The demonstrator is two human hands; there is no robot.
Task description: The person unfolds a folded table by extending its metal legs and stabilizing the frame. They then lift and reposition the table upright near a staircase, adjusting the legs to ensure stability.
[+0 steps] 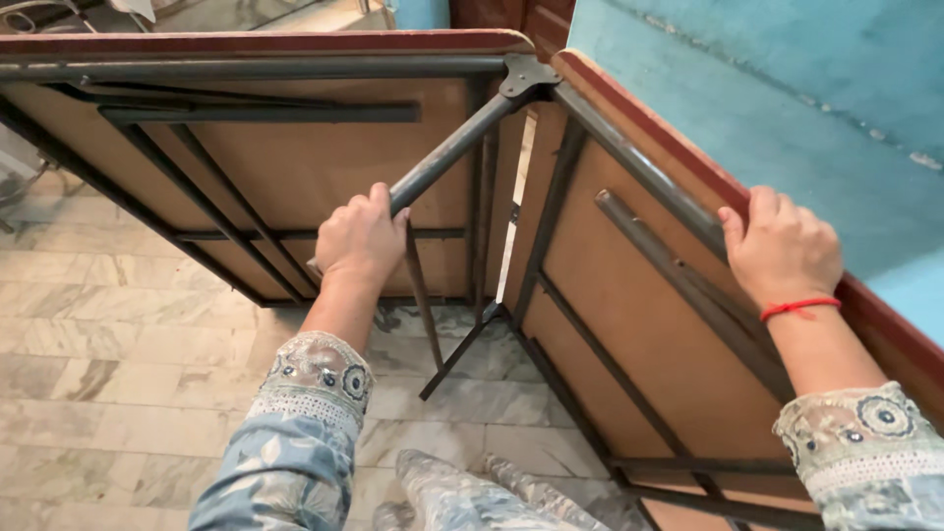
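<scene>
With the folding table (295, 167) tipped on edge over the marble floor (118, 374), your left hand (359, 239) is wrapped around its diagonal metal leg brace (462, 138) while your right hand (782, 246) curls over the half-folded right panel's rim (688, 167), seemingly mid-fold, so keep both grips firm.

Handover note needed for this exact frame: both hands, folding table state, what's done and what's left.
Left hand: closed around the grey metal leg bar that runs up to the corner hinge.
Right hand: gripping the top edge of the right table panel.
Folding table stands on edge on the marble floor, undersides facing the person, left panel and right panel angled apart.
Done: leg bar swung off the panel.
Left: cannot tell from this view whether it gets folded or opened.
</scene>
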